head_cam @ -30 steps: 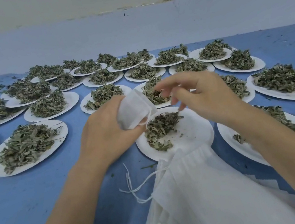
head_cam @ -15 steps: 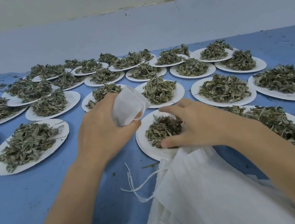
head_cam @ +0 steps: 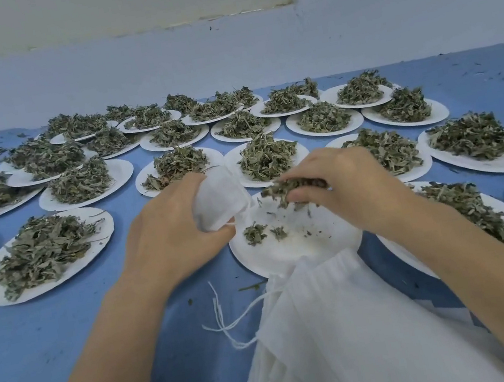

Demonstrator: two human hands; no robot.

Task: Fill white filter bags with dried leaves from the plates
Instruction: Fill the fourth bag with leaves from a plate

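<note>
Left hand (head_cam: 171, 234) grips soft filter bag (head_cam: 219, 199); right hand (head_cam: 348, 184) pinches crinkly dried leaves (head_cam: 290, 188).

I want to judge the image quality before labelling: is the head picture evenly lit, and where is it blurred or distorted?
Head view: soft, even light, no glare, only faint shadows on the blue table; the right hand and its pinch of dried leaves are slightly motion-blurred; the left hand holding the filter bag looks sharper; wide-angle distortion stretches the forearms and the edge plates.
</note>
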